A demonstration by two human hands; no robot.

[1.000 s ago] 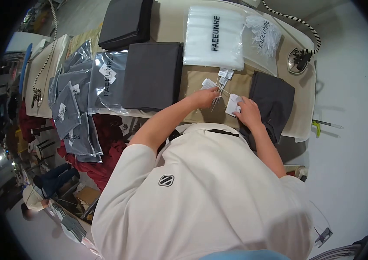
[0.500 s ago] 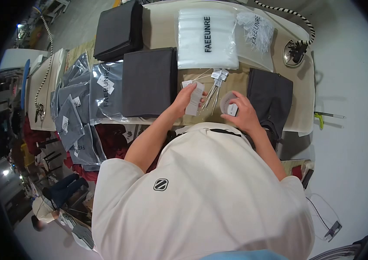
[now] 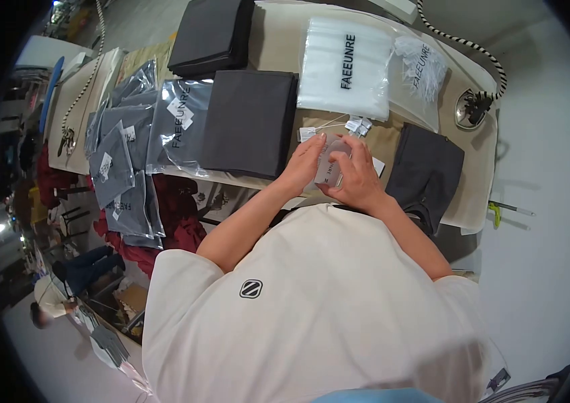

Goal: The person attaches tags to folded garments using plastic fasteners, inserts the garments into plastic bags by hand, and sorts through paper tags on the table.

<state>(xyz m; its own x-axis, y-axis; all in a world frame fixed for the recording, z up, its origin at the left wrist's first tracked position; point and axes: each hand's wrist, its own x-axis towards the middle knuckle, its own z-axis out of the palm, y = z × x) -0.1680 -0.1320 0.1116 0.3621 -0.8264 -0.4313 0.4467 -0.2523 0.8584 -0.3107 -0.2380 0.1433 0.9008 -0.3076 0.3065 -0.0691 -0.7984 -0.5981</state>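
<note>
Above the front edge of the table, my two hands meet around a pale printed label strip (image 3: 328, 161) with dark lettering. My left hand (image 3: 301, 164) pinches its left side. My right hand (image 3: 357, 176) is closed on the other side with bent fingers, hiding part of it. Past my fingertips lie white hang tags (image 3: 359, 125) with thin strings, and a small white tag (image 3: 307, 133) is close to my left fingertips. Another white card (image 3: 378, 166) shows beside my right hand. Folded dark trousers (image 3: 426, 174) lie to the right.
Dark folded garments are stacked left of my hands (image 3: 251, 124) and farther back (image 3: 211, 37). Bagged garments (image 3: 120, 154) hang over the left edge. Clear printed bags (image 3: 345, 67) lie behind, and an iron (image 3: 471, 109) stands at the back right. A person (image 3: 53, 295) is at lower left.
My hands have come together from apart. My right hand has moved left to the label strip in my left hand. The whole view has shifted slightly.
</note>
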